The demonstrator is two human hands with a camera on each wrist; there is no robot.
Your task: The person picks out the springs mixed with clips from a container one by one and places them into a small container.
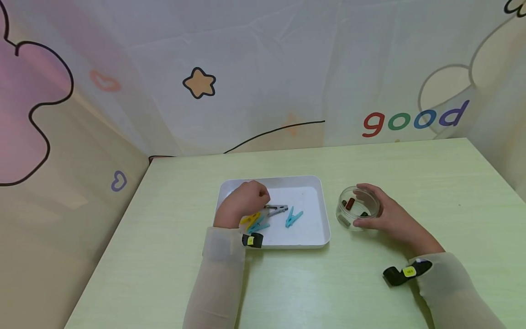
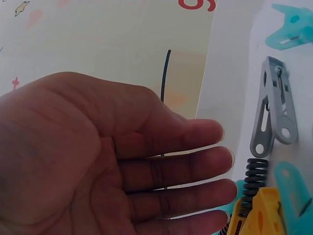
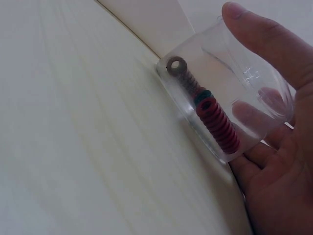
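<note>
My left hand (image 1: 246,198) hovers at the left part of a white tray (image 1: 310,194), its fingers loosely extended side by side with nothing in them. Close to the fingertips lie a black coil spring (image 2: 255,178), a yellow clothespin (image 2: 266,215) and a grey clothespin (image 2: 275,105). Blue clothespins (image 1: 293,217) are also in the tray; the hand hides part of the pile. To the right, my right hand (image 1: 392,219) grips a clear round jar (image 1: 342,211) by its side, thumb and fingers around it. Inside the jar are a red spring (image 3: 218,126), a green one (image 3: 202,97) and a brownish one (image 3: 183,73).
A pale green tabletop (image 1: 287,288) carries both tray and jar. Behind it stands a printed backdrop (image 1: 267,91), meeting the table's far edge. Black straps with small devices (image 1: 404,273) sit at both wrists, over light sleeves.
</note>
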